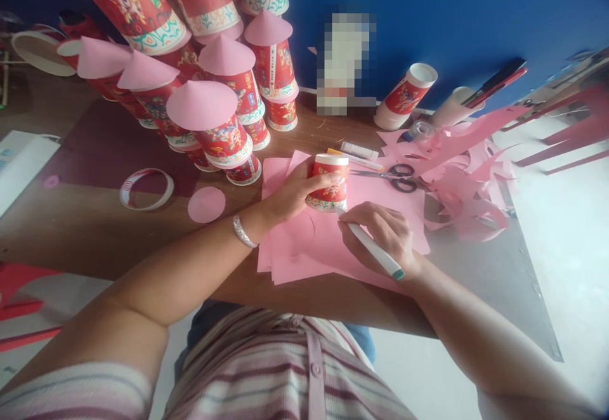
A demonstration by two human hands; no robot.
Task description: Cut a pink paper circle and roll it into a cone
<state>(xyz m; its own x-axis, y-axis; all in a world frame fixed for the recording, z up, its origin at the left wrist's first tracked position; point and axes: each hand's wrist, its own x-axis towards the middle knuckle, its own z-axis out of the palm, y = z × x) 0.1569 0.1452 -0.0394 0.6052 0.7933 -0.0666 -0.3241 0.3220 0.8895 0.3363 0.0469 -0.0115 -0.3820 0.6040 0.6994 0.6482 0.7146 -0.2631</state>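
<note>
My left hand (292, 193) is wrapped round a small red printed paper cup (329, 182) that stands upside down on a stack of pink paper sheets (304, 245). My right hand (383, 233) grips a white pen with a green end (375, 252), its tip on the pink paper right beside the cup's rim. A faint curved line shows on the paper near the cup. A silver bracelet sits on my left wrist.
Stacked red cups topped with pink paper cones (209, 106) crowd the back left. A pink paper disc (206, 204) and a cut cup ring (146, 189) lie on the wooden table. Scissors (397, 177), a glue stick (359, 150) and pink paper scraps (464, 172) lie to the right.
</note>
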